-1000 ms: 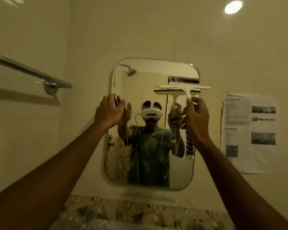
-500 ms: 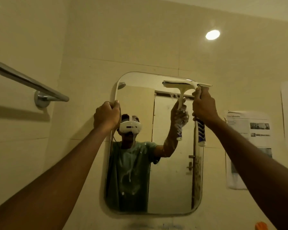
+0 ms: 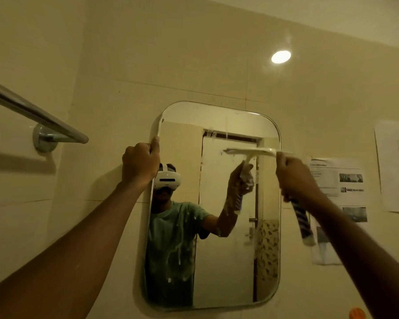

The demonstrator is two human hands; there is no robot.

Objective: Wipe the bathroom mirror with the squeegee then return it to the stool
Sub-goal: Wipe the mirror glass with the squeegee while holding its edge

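left hand point(image 3: 139, 163) clamped on mirror point(image 3: 219, 261) left edge, upper part, thumb up along the rim. right hand point(image 3: 295, 174) fisted round squeegee point(image 3: 251, 151) handle; striped handle end sticks out below the fist. blade level, flat on the glass at upper right, one end reaching the right rim. soapy streaks on glass. towel bar point(image 3: 32, 112) on left wall; papers point(image 3: 339, 180) right of mirror.

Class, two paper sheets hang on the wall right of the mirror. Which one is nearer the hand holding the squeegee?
The printed sheet with small photos, directly behind the right hand; the line-drawing sheet hangs farther right.
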